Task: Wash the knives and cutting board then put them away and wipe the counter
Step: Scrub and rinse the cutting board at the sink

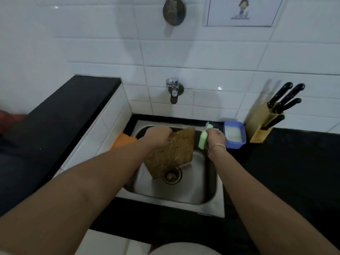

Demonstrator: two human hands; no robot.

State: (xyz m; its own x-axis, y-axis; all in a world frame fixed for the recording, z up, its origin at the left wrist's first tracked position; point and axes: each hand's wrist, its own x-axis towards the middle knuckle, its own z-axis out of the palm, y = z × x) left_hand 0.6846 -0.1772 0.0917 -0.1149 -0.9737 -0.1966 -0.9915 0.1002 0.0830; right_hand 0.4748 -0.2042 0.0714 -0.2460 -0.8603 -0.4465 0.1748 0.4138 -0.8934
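Observation:
A brown wooden cutting board (pixel 176 151) stands tilted in the steel sink (pixel 193 192), its lower corner near the drain (pixel 171 175). My left hand (pixel 158 137) grips the board's upper left edge. My right hand (pixel 216 138) holds a green sponge (pixel 203 138) just right of the board's top corner, apart from its face. Several black-handled knives (pixel 285 100) sit in a wooden block (pixel 263 124) on the black counter (pixel 294 162) at the right.
A blue tub (pixel 234 135) of whitish liquid sits at the sink's right rim. An orange cloth (pixel 123 140) lies at the left rim. The wall tap (pixel 173 91) hangs above the sink. A raised black ledge (pixel 60 115) runs along the left.

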